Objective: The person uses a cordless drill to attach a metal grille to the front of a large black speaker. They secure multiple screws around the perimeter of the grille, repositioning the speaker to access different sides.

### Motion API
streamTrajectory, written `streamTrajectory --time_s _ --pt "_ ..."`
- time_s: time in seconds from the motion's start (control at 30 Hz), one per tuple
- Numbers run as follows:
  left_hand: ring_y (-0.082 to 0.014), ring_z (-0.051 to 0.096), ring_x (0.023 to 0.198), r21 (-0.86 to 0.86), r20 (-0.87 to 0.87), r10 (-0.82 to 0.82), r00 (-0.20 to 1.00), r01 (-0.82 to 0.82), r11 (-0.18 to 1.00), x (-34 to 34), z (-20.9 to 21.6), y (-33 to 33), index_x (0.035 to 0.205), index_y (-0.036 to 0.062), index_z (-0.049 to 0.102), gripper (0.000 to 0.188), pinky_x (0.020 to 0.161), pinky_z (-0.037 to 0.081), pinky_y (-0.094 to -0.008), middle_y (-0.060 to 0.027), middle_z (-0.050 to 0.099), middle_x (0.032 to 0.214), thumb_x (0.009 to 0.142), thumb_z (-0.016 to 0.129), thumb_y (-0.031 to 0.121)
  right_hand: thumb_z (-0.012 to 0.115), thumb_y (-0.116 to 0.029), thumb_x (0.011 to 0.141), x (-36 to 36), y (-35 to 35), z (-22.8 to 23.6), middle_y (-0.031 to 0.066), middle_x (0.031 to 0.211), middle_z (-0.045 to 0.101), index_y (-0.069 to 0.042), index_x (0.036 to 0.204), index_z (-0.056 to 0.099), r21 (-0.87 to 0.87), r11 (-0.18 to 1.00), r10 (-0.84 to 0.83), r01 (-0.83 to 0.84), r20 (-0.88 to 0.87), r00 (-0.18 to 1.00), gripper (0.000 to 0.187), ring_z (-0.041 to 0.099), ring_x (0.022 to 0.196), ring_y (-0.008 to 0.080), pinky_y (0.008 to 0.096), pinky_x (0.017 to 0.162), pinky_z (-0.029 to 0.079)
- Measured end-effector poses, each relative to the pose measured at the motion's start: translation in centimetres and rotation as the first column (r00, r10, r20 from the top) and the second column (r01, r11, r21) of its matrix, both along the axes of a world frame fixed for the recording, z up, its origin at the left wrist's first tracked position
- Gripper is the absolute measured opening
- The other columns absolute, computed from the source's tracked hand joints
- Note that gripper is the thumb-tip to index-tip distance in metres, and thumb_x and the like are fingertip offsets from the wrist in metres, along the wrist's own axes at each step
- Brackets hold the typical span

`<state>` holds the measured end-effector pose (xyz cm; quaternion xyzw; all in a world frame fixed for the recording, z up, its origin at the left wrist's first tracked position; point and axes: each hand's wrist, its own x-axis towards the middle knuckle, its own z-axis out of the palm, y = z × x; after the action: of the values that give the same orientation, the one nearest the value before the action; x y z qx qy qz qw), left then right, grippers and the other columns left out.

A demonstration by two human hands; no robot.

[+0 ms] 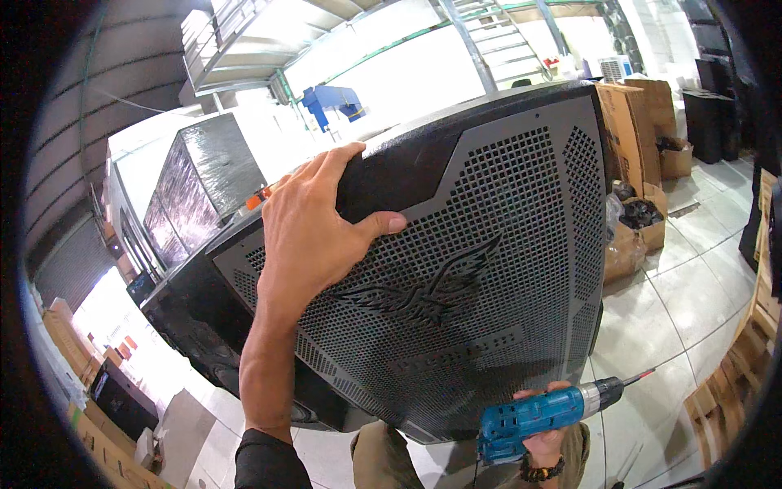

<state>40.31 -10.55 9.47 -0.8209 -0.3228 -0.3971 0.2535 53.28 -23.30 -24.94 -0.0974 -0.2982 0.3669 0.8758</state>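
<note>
A large black speaker cabinet (pixel 407 159) stands tilted in front of me. Its face is a dark perforated metal grille (pixel 521 236) with a winged emblem (pixel 436 293) in the middle. My left hand (pixel 314 216) lies over the cabinet's upper edge, fingers stretched out along the top and thumb apart on the grille's border. Low on the right, my right hand (pixel 544 440) is wrapped round a blue power drill (pixel 533 416). The drill's long thin bit points right, away from the grille. Just beyond my left wrist shows a small orange object (pixel 257 197), partly hidden.
Film-wrapped black boxes (pixel 204 167) stand behind on the left. Open cardboard boxes (pixel 639 224) with dark contents sit on the tiled floor (pixel 688 289) to the right. A wooden pallet (pixel 733 391) is at the right edge, and a ladder (pixel 497 41) rises at the back.
</note>
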Motion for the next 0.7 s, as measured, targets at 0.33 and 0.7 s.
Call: streamTrajectory --time_s 0.33,0.7 --pt "-0.0323 0.058 0.104 0.087 0.027 0.0 1.0 -0.002 0.996 3.4 -0.6 -0.2 0.119 0.0083 0.058 0.073 0.095 0.041 -0.0423 -0.0158 0.063 0.111 0.057 0.084 0.038 0.083 -0.043 0.067 1.8 -0.8 -0.9 0.0219 0.109 0.061 -0.011 0.124 0.034 -0.019 1.0 -0.016 0.015 -0.071 0.997 0.081 0.063 0.101 0.0291 0.0424 0.082 0.056" --pt "-0.0318 0.059 0.105 -0.017 0.025 0.038 0.999 -0.038 0.999 5.5 -0.2 -1.2 0.118 0.0038 0.059 0.072 0.096 0.041 -0.0427 -0.0164 0.064 0.11 0.061 0.082 0.041 0.08 -0.042 0.072 5.6 -0.9 -8.7 0.0233 0.101 0.064 -0.006 0.122 0.036 0.01 0.999 -0.046 0.049 -0.184 0.982 0.075 0.068 0.082 0.0266 0.0359 0.065 0.06"
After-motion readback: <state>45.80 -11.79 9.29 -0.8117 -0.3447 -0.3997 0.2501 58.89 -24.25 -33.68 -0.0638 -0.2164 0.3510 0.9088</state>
